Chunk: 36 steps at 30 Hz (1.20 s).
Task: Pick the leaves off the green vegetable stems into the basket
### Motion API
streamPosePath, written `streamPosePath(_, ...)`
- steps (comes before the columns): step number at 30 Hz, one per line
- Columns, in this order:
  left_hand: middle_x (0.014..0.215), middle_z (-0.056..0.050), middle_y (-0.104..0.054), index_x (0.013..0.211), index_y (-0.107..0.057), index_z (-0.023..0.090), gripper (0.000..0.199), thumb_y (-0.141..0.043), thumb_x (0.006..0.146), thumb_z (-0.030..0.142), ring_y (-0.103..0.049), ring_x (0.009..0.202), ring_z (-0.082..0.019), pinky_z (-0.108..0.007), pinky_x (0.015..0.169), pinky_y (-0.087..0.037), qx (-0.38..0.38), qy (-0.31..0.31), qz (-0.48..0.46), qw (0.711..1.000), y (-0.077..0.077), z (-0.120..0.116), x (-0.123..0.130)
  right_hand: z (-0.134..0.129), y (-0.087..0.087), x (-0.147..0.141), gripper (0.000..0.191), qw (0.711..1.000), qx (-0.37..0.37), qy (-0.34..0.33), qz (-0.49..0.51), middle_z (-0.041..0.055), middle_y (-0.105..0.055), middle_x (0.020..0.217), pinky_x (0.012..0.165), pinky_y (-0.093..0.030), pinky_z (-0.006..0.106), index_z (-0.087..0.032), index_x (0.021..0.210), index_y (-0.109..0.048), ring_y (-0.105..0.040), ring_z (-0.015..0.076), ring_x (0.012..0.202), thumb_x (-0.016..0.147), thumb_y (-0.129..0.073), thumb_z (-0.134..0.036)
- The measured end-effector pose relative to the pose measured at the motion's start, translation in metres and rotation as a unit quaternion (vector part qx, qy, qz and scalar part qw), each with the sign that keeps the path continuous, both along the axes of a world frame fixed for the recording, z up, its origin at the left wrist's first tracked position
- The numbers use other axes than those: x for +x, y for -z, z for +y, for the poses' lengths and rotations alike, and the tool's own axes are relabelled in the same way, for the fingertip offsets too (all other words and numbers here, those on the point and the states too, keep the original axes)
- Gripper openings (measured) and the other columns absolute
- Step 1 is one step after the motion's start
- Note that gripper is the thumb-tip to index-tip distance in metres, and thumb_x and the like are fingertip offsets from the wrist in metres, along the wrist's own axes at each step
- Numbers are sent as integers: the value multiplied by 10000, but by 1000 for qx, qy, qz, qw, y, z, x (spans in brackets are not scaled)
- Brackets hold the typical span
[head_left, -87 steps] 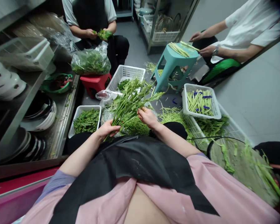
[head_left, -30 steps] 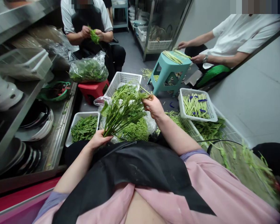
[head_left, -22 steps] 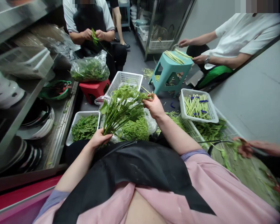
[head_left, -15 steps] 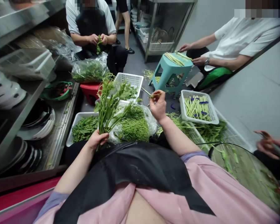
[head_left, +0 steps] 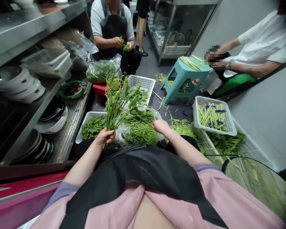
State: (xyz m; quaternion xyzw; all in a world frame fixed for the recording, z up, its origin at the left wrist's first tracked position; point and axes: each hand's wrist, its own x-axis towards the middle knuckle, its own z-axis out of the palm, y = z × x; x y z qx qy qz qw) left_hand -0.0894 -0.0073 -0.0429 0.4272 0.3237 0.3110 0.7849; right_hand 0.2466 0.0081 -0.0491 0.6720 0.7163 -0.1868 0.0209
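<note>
My left hand (head_left: 106,136) is wrapped round the lower stems of a bunch of leafy green shoots (head_left: 116,108), which stands upright with curly tips. My right hand (head_left: 161,126) is over the right edge of an open plastic bag of thin green stems (head_left: 143,132); its fingers point left and are curled, mostly hidden, so what they hold cannot be made out. A white basket of leaves (head_left: 92,127) lies left of the bag. Behind the bunch is another white basket (head_left: 143,83) with some leaves in it.
Right are a white basket of tied stalks (head_left: 213,116), larger baskets of greens and a round board (head_left: 257,181). A turquoise stool (head_left: 178,78) stands ahead, a metal shelf with dishes (head_left: 69,124) left. Two seated people (head_left: 114,28) (head_left: 255,47) work nearby.
My right hand has come down towards the bag from above it, and the stem piece it held no longer shows. The view has shifted left. My left hand still holds the bunch.
</note>
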Motion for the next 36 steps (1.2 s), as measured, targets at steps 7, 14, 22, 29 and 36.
streamPosePath(7, 479, 59, -481, 758, -547, 121, 350, -772, 663, 371, -331, 263, -29, -151, 312, -244, -42, 7, -3, 999, -2, 4, 13, 0, -92, 22, 334, 870, 484, -76, 50, 92, -678, 916, 775, -424, 298, -179, 969, -675, -579, 180, 853, 975, -387, -349)
streamPosePath(14, 457, 31, -484, 619, -500, 117, 420, -823, 607, 386, -378, 276, -42, -166, 312, -247, -38, 92, 53, 994, -20, 12, 38, -2, -75, -5, 303, 837, 460, -296, 8, 63, -653, 1154, 909, -352, 349, -239, 1175, -645, -508, 185, 1060, 957, -440, -194)
streamPosePath(22, 492, 57, -511, 794, -507, 135, 472, -846, 575, 379, -356, 277, -30, -144, 311, -237, -57, 50, 72, 995, -25, 12, 48, 2, -56, 26, 255, 844, 465, -266, 16, 49, -669, 1081, 954, -322, 363, -236, 1033, -679, -511, 171, 1021, 956, -437, -206)
streamPosePath(29, 472, 52, -509, 769, -481, 145, 476, -842, 577, 387, -349, 270, -35, -149, 312, -246, -49, 96, 55, 993, -29, 10, 50, -4, -43, 15, 330, 872, 439, -213, 31, 82, -628, 1086, 913, -343, 384, -273, 1190, -645, -507, 191, 981, 954, -419, -228)
streamPosePath(36, 469, 52, -490, 702, -469, 143, 470, -840, 579, 404, -347, 276, -29, -157, 312, -243, -48, 103, 76, 991, -32, 9, 59, -2, -40, 18, 274, 882, 421, -209, 39, 82, -628, 997, 884, -354, 375, -248, 1041, -688, -497, 182, 925, 956, -430, -274)
